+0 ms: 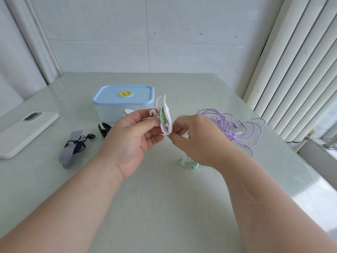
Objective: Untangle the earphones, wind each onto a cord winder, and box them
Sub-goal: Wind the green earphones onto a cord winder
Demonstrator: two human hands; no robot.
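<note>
A white cord winder (166,115) with green earphone cord wound round its middle is held above the table. My left hand (133,141) pinches its left side and my right hand (197,139) pinches its lower end. The green earbuds (187,163) dangle below my right hand, just over the table. Loose purple earphones (235,126) lie in a tangle to the right. Black earphones are wound on a grey winder (73,148) at the left. An empty black winder (104,129) lies near the box. The plastic box (116,110) has its blue lid on.
A white phone (23,130) lies face down at the table's left edge. Another white winder (127,111) peeks out beside the box. A wall stands behind the table (164,207), and vertical blinds with a window sill are on the right.
</note>
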